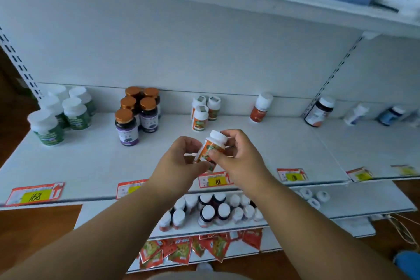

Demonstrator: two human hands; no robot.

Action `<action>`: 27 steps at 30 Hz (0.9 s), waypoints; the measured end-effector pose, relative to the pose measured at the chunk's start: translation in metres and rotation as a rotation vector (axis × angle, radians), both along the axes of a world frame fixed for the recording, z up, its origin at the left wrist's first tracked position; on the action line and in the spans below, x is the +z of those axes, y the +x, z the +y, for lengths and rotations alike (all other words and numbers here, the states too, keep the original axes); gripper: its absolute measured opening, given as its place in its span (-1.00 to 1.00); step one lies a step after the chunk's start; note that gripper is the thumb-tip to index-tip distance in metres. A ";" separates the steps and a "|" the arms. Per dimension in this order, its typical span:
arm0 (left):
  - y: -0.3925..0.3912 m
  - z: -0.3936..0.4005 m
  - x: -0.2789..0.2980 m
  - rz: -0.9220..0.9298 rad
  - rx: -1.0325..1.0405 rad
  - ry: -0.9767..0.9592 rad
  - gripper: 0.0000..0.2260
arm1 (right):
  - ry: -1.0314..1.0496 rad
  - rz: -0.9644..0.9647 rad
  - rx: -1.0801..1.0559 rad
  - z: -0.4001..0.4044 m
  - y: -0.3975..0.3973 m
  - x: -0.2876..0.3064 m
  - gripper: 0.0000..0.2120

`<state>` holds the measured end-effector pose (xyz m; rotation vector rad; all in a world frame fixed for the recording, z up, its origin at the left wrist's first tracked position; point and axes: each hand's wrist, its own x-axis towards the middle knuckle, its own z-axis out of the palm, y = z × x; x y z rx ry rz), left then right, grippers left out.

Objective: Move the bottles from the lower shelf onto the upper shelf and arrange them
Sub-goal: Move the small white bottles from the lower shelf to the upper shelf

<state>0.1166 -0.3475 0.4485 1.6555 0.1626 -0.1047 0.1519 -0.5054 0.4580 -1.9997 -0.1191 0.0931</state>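
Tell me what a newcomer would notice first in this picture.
Probably the small orange-labelled bottle with a white cap, tilted and gripped by the left hand and the right hand at the centre. Next, the cluster of dark bottles with copper caps on the white upper shelf, left of centre.

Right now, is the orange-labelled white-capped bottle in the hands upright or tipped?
Tipped. The orange-labelled white-capped bottle leans, cap up and to the right, pinched between the left hand and right hand above the upper shelf.

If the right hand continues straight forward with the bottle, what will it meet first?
Probably the three orange-label bottles near the shelf's back, beyond the right hand and its held bottle; depth is unclear.
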 end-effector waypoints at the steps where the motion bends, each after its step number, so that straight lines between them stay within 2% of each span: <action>1: 0.013 -0.011 -0.001 -0.001 0.009 0.067 -0.71 | -0.022 0.024 0.018 -0.010 0.015 -0.002 -0.64; 5: 0.062 -0.045 -0.013 0.041 0.046 0.206 -0.70 | -0.047 0.131 0.061 -0.041 0.073 -0.015 -0.63; 8: 0.088 -0.060 -0.021 0.034 0.062 0.300 -0.72 | -0.081 0.134 0.083 -0.051 0.107 -0.026 -0.56; 13: 0.117 -0.068 -0.032 0.004 0.160 0.476 -0.83 | -0.241 -0.053 0.145 -0.043 0.143 -0.045 -0.56; 18: 0.127 -0.063 -0.041 0.054 0.160 0.507 -0.59 | -0.299 -0.219 0.168 -0.029 0.164 -0.057 -0.54; 27: 0.130 -0.053 -0.036 0.084 0.230 0.531 -0.60 | -0.445 -0.362 0.167 -0.008 0.176 -0.066 -0.61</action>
